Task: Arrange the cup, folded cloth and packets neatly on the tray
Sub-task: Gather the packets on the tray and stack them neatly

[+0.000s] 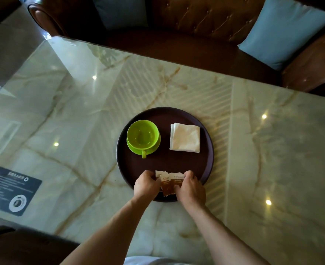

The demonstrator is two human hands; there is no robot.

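Observation:
A round dark tray (pixel 205 165) lies on the marble table. On its left half stands an empty green cup (pixel 142 136) on a green saucer, handle pointing toward me. A white folded cloth (pixel 185 138) lies flat on the tray's right half. At the tray's near edge several brown-and-white packets (pixel 169 183) are bunched together. My left hand (pixel 146 185) grips them from the left and my right hand (pixel 191 187) from the right, fingers curled over their ends. The packets' outer ends are hidden under my fingers.
The glossy marble table (pixel 81 121) stretches wide on both sides of the tray. A dark printed card (pixel 10 190) lies at the near left. A brown leather sofa (pixel 205 22) with a blue cushion (pixel 284 31) stands beyond the far edge.

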